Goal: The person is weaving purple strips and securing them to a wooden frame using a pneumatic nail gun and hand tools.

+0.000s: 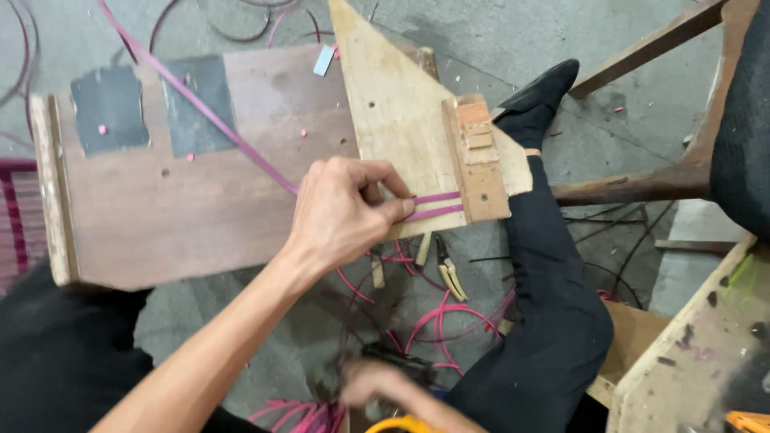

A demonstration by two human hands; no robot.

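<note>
My left hand [341, 212] pinches two pink strips [437, 204] against the pale triangular board [401, 104], fingertips pressed together just short of the small wooden block [479, 164] at three o'clock. The strips look thin, light and springy, probably slick, so I judge the best hold is close to the block, where they lie flat. A longer pink strip [192, 100] runs off toward eleven o'clock across the brown wooden counter [176, 208]. My right hand [373, 383], at six o'clock, is blurred; I cannot tell its grip. Below lie pliers [451, 273] and loose pink offcuts [437, 321] on the floor; my dark trouser leg [553, 281] crowds the four o'clock side.
</note>
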